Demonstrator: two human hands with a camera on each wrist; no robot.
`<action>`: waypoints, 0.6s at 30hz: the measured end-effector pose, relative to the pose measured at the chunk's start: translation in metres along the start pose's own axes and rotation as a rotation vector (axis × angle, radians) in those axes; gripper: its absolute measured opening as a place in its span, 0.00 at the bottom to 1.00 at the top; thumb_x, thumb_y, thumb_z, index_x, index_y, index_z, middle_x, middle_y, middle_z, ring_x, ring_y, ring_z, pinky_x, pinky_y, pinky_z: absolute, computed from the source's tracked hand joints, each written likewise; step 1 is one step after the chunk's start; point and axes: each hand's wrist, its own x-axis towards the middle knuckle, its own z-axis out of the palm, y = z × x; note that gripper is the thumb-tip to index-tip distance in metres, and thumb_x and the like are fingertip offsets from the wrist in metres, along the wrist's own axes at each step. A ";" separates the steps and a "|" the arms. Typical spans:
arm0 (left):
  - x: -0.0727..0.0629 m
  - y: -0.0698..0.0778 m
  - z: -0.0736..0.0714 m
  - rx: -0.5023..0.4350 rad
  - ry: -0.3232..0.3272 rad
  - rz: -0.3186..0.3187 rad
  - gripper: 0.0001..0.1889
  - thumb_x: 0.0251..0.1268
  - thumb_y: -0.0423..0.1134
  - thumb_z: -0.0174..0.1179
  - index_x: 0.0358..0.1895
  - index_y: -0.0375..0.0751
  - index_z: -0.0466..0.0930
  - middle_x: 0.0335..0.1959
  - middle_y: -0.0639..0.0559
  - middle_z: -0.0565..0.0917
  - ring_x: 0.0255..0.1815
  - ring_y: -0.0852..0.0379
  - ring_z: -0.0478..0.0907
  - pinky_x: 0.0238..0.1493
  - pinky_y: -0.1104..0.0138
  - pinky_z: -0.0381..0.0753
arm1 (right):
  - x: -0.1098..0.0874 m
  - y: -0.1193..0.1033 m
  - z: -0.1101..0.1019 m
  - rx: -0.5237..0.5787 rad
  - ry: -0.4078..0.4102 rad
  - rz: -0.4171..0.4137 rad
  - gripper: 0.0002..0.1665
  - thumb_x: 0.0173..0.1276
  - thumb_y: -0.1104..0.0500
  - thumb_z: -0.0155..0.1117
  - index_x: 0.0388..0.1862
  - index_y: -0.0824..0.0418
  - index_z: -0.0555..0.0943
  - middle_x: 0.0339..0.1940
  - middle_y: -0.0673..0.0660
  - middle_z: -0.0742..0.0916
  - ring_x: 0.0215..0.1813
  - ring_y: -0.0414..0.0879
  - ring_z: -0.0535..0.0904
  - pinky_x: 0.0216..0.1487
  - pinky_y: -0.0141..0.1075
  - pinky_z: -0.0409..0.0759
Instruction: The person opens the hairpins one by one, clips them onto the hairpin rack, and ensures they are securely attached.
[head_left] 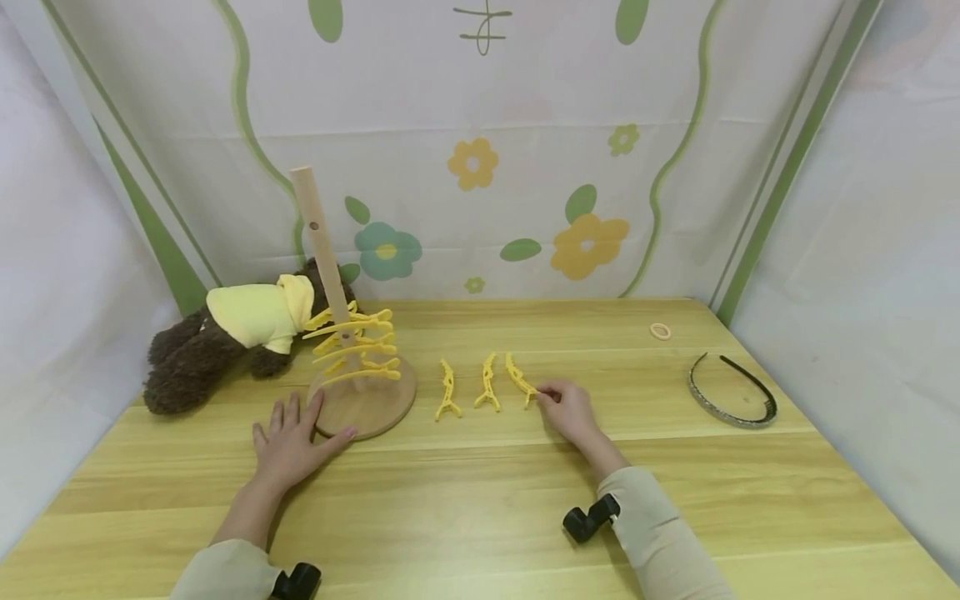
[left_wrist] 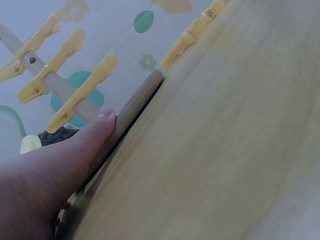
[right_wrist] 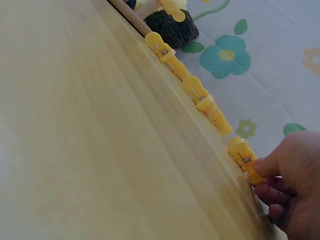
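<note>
My right hand (head_left: 570,410) pinches the tail end of the rightmost yellow hair clip (head_left: 519,377) on the table. In the right wrist view, the thumb and curled fingers meet at that clip's (right_wrist: 245,159) end. Two more yellow hair clips, one in the middle (head_left: 488,383) and one to its left (head_left: 448,390), lie in a row beside it. Fingers spread, my left hand (head_left: 288,446) rests on the near left edge of the round base (head_left: 386,408) of a wooden stand. Several yellow clips (head_left: 360,348) are stacked on the stand's upright post (head_left: 322,242).
Behind the stand on the left lies a dark brown plush toy (head_left: 180,358) in a yellow hoodie. At the right are a glittery headband (head_left: 723,414) and a small pale ring (head_left: 660,332). A patterned cloth (head_left: 480,217) hangs along the table's back edge.
</note>
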 end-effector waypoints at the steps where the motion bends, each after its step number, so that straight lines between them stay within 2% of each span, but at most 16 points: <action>1: 0.000 0.000 0.000 -0.001 0.000 0.002 0.49 0.49 0.69 0.45 0.68 0.42 0.40 0.63 0.26 0.40 0.61 0.30 0.30 0.47 0.36 0.24 | 0.000 0.001 -0.001 0.002 0.007 0.005 0.05 0.55 0.68 0.60 0.31 0.66 0.82 0.26 0.54 0.81 0.28 0.44 0.73 0.28 0.36 0.71; 5: 0.001 0.000 0.000 0.001 0.000 0.003 0.49 0.49 0.69 0.45 0.68 0.42 0.40 0.63 0.26 0.40 0.61 0.30 0.31 0.46 0.36 0.24 | 0.002 0.007 -0.007 0.008 0.017 0.012 0.06 0.56 0.66 0.60 0.32 0.67 0.82 0.28 0.57 0.82 0.31 0.47 0.75 0.32 0.39 0.73; 7: 0.001 0.000 0.000 0.000 -0.004 0.002 0.49 0.49 0.69 0.45 0.68 0.42 0.40 0.63 0.26 0.40 0.61 0.30 0.30 0.46 0.36 0.24 | 0.002 0.008 -0.008 -0.001 0.017 0.020 0.10 0.55 0.62 0.62 0.33 0.69 0.81 0.30 0.58 0.81 0.33 0.49 0.75 0.34 0.40 0.73; 11: 0.000 0.000 0.000 -0.005 -0.011 -0.001 0.49 0.49 0.69 0.45 0.68 0.42 0.40 0.63 0.26 0.40 0.61 0.29 0.30 0.46 0.36 0.24 | 0.001 0.007 -0.007 -0.124 -0.007 0.058 0.26 0.48 0.46 0.67 0.36 0.67 0.79 0.32 0.58 0.79 0.35 0.50 0.73 0.37 0.42 0.71; 13: 0.000 0.000 -0.001 -0.010 -0.010 0.000 0.49 0.49 0.69 0.45 0.68 0.41 0.40 0.62 0.26 0.40 0.61 0.29 0.30 0.46 0.36 0.23 | 0.000 0.005 -0.005 -0.200 -0.022 0.069 0.30 0.43 0.43 0.68 0.36 0.66 0.78 0.33 0.57 0.78 0.36 0.50 0.72 0.37 0.41 0.69; 15: 0.000 0.001 -0.001 -0.011 -0.009 0.001 0.49 0.49 0.69 0.45 0.68 0.41 0.40 0.62 0.25 0.40 0.61 0.29 0.30 0.46 0.36 0.23 | 0.000 0.004 -0.005 -0.252 -0.018 0.062 0.30 0.42 0.44 0.69 0.36 0.66 0.78 0.32 0.58 0.77 0.35 0.51 0.70 0.36 0.42 0.67; 18: 0.000 0.001 0.000 -0.015 -0.006 0.004 0.49 0.49 0.69 0.45 0.68 0.41 0.40 0.62 0.25 0.40 0.61 0.29 0.30 0.46 0.36 0.23 | -0.001 0.003 -0.007 -0.261 0.001 0.053 0.26 0.44 0.50 0.69 0.36 0.69 0.78 0.32 0.60 0.77 0.37 0.54 0.70 0.37 0.44 0.66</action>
